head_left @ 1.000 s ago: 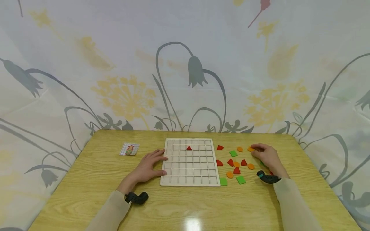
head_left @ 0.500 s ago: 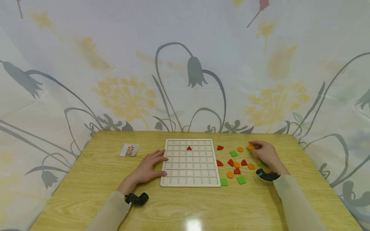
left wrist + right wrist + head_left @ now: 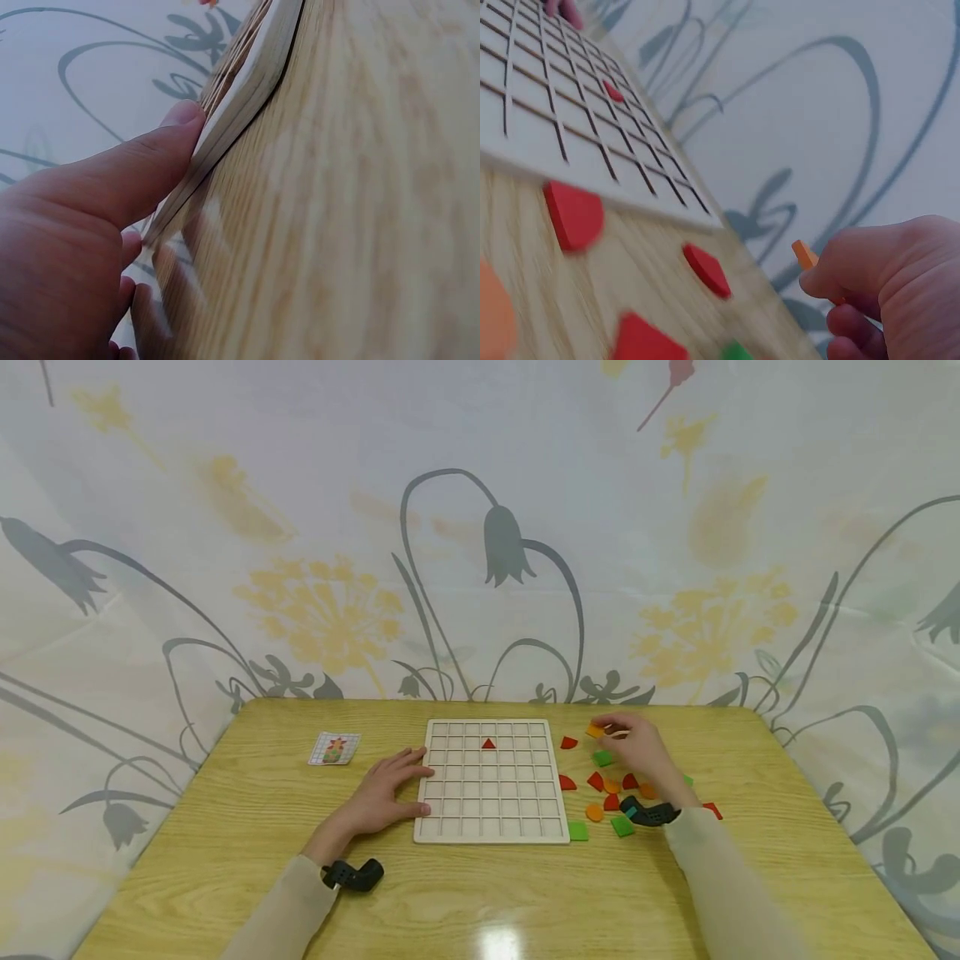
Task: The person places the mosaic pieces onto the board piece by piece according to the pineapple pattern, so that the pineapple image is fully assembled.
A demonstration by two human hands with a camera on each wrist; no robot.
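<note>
Orange piece (image 3: 595, 731) in a pinch!
Right hand (image 3: 642, 752) pinches it, fingers curled; left hand (image 3: 378, 797), fingers spread, touches the left edge of the grid board (image 3: 491, 791).

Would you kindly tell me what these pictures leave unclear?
Held orange piece: full outline hidden by the right hand, head and right wrist views.
Card: printed details too small, head view.
Leftmost orange piece: cut off by the edge, right wrist view.

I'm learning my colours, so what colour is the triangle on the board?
The triangle is red; the head view shows it best.
</note>
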